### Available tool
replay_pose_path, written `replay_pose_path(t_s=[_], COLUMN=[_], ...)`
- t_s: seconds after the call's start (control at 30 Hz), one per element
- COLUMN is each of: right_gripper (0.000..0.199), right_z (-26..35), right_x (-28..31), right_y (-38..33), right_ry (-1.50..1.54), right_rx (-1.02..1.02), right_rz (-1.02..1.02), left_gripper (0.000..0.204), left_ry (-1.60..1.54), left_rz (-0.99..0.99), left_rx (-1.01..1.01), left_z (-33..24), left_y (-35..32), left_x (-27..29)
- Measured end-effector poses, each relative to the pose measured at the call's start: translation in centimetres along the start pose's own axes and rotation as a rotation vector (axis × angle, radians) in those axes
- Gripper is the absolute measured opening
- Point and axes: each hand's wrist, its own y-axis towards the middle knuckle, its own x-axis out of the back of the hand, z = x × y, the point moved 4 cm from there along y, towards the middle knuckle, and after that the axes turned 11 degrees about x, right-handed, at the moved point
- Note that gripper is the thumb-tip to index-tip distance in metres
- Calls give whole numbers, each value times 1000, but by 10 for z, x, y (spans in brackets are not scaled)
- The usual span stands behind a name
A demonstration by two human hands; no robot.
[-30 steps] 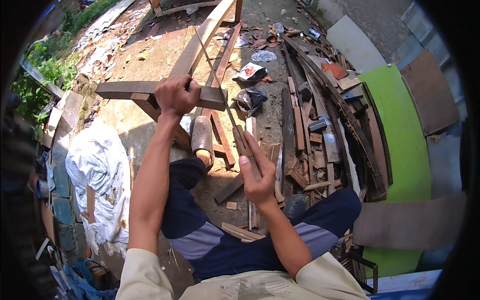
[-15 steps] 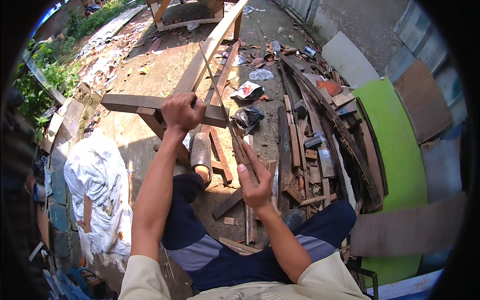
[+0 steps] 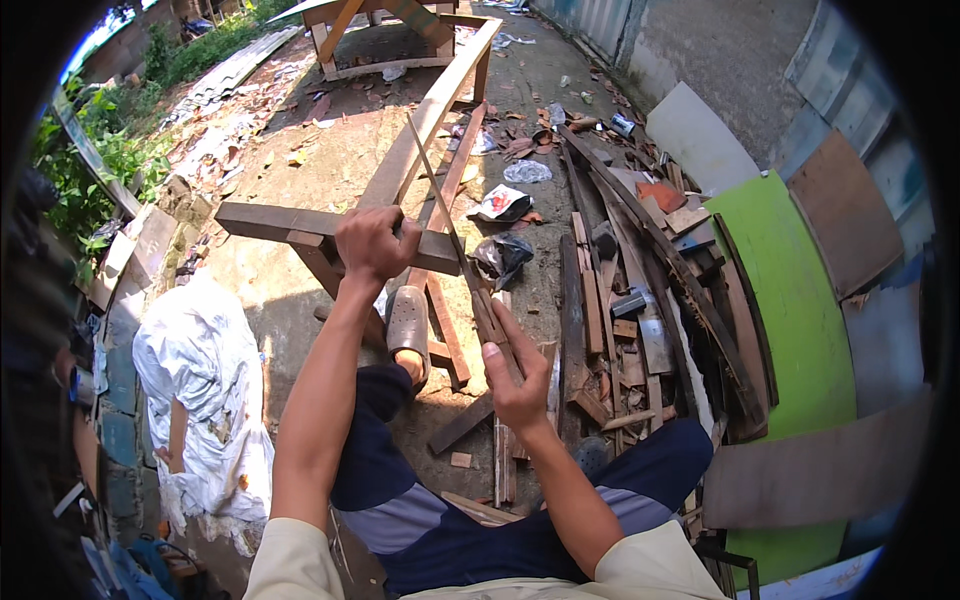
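My left hand [image 3: 376,243] is closed over a dark wooden beam [image 3: 275,219], near its right end. This beam lies across the near end of a long wooden rail [image 3: 432,110], forming part of a frame with a short leg [image 3: 318,265] below. My right hand [image 3: 522,385] is wrapped round the wooden handle [image 3: 488,318] of a handsaw. The narrow saw blade [image 3: 436,190] slants up and away, passing against the beam's right end just beside my left fist. Whether its teeth sit in a cut cannot be made out.
My sandalled foot [image 3: 407,325] stands under the beam. Scrap timber [image 3: 600,290] is heaped at the right, before a green panel [image 3: 790,300]. A white sheet [image 3: 200,370] lies at the left. Plastic bags [image 3: 503,257] and dry leaves litter the concrete. Another wooden frame [image 3: 385,68] stands farther off.
The whole view has shifted slightly, so everything sits a little lower in it. Both hands keep their grips, and the saw's position against the beam differs only slightly.
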Motion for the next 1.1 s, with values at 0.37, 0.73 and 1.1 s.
replay_pose_path(t_s=[0.37, 0.73, 1.1], right_gripper=[60, 52, 50], right_z=[62, 34, -7], right_x=[121, 149, 162], right_y=[-232, -122, -125], right_ry=[-229, -199, -110], right_rx=[-119, -193, -311], right_rz=[10, -165, -206], left_gripper=[31, 72, 62], left_ry=[27, 284, 139], left_rz=[49, 460, 344], left_rx=[39, -287, -175], left_z=[0, -136, -131], left_y=[-2, -62, -18], left_x=[1, -5, 47])
